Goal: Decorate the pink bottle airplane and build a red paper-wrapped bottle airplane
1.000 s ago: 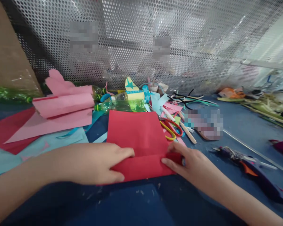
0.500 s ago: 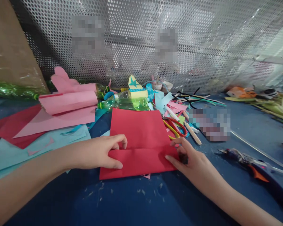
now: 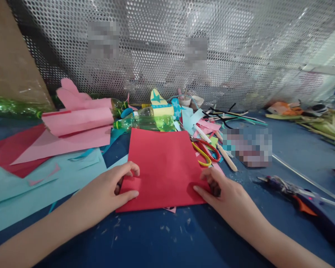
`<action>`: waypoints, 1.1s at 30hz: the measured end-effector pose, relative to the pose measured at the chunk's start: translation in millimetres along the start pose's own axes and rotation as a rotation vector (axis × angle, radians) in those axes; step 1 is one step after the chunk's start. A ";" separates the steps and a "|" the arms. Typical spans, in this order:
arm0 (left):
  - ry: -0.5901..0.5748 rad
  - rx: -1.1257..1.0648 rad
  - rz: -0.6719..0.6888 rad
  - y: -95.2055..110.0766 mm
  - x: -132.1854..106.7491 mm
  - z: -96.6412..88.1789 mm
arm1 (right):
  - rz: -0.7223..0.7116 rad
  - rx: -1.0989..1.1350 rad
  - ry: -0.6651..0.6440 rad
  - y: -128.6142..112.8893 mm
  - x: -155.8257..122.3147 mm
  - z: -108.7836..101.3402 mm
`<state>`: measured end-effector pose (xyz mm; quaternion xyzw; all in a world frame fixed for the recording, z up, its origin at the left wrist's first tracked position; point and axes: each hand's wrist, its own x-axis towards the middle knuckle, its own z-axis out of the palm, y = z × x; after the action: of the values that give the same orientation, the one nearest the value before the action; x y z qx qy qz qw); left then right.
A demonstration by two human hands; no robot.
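Head view, the only one: a red sheet (image 3: 162, 167) lies on the blue bench (image 3: 167, 245), directly before the person, roughly centred between the two hands. Left hand (image 3: 108, 188) loosely open at the sheet's near left corner, thumb and curved fingers apart over the paper; right hand (image 3: 229, 191) likewise at the near right side. Neither grips visibly; whether fingertips reach under the edges, cannot tell. State of work, as judged: sheet spread out, joined to nothing, no cut-out or mark visible on it; any crease too faint to tell. Scissors (image 3: 209, 143) lie unheld just beside its right edge. Pieces further along stand behind: rolled pink paper (image 3: 78, 121) to the left, a bottle wearing yellow paper (image 3: 163, 111) with a blue star beyond the green bottle (image 3: 145, 123). Light-blue paper (image 3: 80, 175) at left; apparent glue gun (image 3: 321, 213) at right, untouched.
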<state>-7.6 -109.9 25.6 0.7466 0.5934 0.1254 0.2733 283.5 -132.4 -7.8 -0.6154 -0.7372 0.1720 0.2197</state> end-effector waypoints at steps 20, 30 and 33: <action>0.184 0.353 0.443 1.4 -13.5 8.8 | -0.030 -0.015 -0.050 -4.3 1.0 -6.0; 0.232 0.580 0.835 18.3 -37.0 45.4 | 0.005 0.218 -0.202 -0.9 -1.7 -25.3; 0.211 0.594 0.845 15.4 -38.1 48.8 | 0.018 0.211 -0.225 -0.3 -3.8 -31.9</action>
<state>19.9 -161.2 -0.6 0.9493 0.2750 0.1255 -0.0859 300.8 -136.8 18.9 -0.5725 -0.7293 0.3184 0.1977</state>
